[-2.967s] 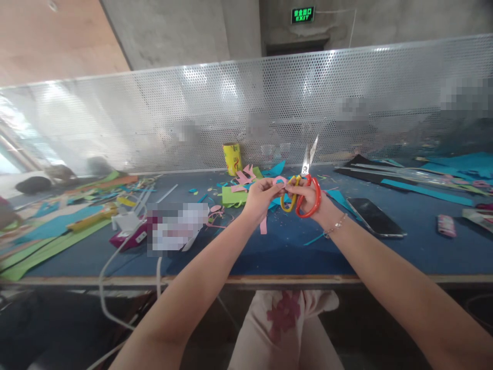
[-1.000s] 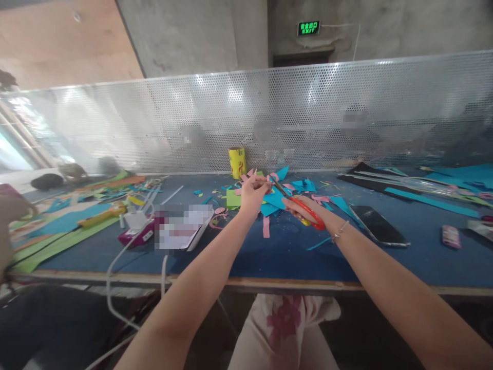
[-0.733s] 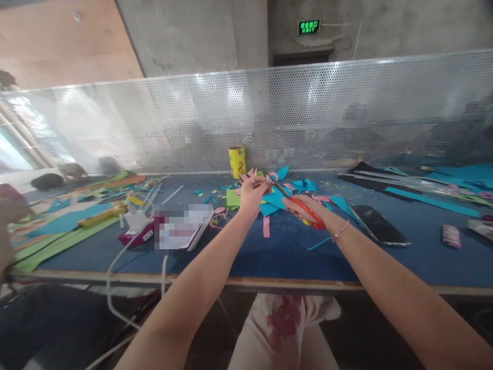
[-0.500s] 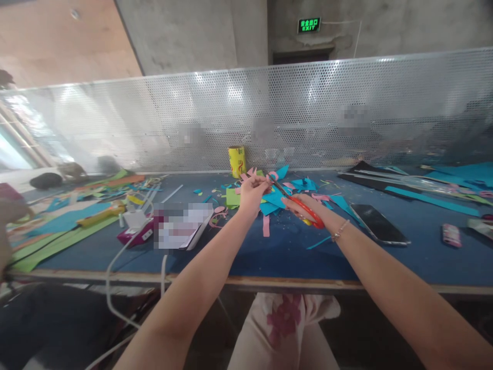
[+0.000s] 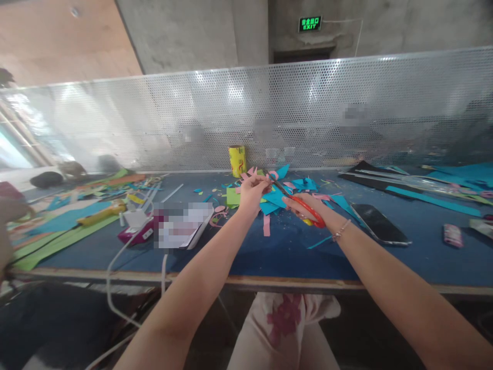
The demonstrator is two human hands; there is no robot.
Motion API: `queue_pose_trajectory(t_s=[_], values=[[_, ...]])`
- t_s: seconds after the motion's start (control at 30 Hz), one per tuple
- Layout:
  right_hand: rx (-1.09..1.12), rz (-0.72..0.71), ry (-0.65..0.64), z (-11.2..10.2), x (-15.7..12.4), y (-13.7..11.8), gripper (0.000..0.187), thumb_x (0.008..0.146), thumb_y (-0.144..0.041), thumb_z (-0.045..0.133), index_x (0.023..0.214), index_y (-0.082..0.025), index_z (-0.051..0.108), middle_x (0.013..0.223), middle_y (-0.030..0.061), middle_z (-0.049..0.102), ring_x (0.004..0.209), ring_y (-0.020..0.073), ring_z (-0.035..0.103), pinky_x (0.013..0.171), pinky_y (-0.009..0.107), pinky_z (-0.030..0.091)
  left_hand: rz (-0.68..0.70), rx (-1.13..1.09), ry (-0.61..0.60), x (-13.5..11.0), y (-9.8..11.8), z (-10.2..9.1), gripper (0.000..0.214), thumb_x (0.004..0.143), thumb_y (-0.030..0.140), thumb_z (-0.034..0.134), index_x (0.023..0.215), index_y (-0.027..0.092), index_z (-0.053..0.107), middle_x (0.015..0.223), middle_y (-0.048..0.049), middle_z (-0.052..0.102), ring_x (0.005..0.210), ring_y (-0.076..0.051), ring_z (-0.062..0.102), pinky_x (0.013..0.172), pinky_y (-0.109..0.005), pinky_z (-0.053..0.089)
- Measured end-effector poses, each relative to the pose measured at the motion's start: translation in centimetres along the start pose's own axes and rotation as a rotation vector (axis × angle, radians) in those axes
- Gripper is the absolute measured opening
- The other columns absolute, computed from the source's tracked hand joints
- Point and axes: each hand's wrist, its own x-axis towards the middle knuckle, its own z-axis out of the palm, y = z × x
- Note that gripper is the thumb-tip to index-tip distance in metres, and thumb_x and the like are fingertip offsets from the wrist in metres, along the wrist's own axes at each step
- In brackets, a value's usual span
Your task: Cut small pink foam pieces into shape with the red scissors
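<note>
My right hand [image 5: 298, 205] is closed around the red handles of a pair of scissors [image 5: 311, 210]. The dark blades point up and left and reach the fingertips of my left hand [image 5: 256, 189]. Those fingers are pinched together on a small piece of pink paper [image 5: 272, 174], which is mostly hidden by fingers and blades. Under and around both hands lies a pile of cut paper: blue pieces [image 5: 272, 200], a green piece [image 5: 233, 196] and a pink strip [image 5: 266, 226].
A yellow roll [image 5: 237, 160] stands by the perforated metal screen [image 5: 215, 118]. A phone [image 5: 379, 223] lies to the right. On the left are a purple-and-white power strip [image 5: 136, 231], a blurred-out screen or sheet [image 5: 188, 226] and coloured paper [image 5: 73, 221]. White cables hang over the table edge.
Both hands hold nearly the same pose. The scissors and right hand have shifted very slightly; the paper pile looks the same.
</note>
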Motion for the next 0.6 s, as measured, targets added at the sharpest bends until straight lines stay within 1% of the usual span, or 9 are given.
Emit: queue_pose_trajectory(t_s=[0.13, 0.3, 0.6], values=[[0.012, 0.017, -0.005, 0.0, -0.3, -0.6, 0.038, 0.075, -0.050, 0.054, 0.058, -0.017, 0.047, 0.047, -0.0019, 0.044, 0.039, 0.0084, 0.040, 0.042, 0.024, 0.033, -0.004, -0.003, 0.007, 0.0, 0.0, 0.0, 0.011, 0.059, 0.015, 0.067, 0.063, 0.015, 0.056, 0.058, 0.0014, 0.058, 0.053, -0.007, 0.055, 0.056, -0.021, 0.045], [0.060, 0.074, 0.010, 0.1, -0.4, -1.1, 0.034, 0.075, -0.045, 0.057, 0.058, -0.016, 0.049, 0.045, -0.0023, 0.044, 0.038, 0.0081, 0.039, 0.041, 0.023, 0.033, -0.023, 0.021, 0.003, 0.0, 0.3, 0.1, 0.011, 0.059, 0.011, 0.065, 0.064, 0.015, 0.056, 0.058, 0.0012, 0.059, 0.052, -0.007, 0.054, 0.055, -0.021, 0.044], [0.084, 0.049, 0.013, 0.1, -0.3, -0.9, 0.034, 0.075, -0.044, 0.058, 0.058, -0.016, 0.049, 0.043, -0.0035, 0.042, 0.036, 0.0067, 0.037, 0.038, 0.021, 0.031, -0.040, -0.003, -0.043, 0.2, 0.3, -0.1, 0.009, 0.060, 0.014, 0.065, 0.060, 0.015, 0.056, 0.056, 0.0014, 0.057, 0.051, -0.007, 0.053, 0.056, -0.022, 0.044]])
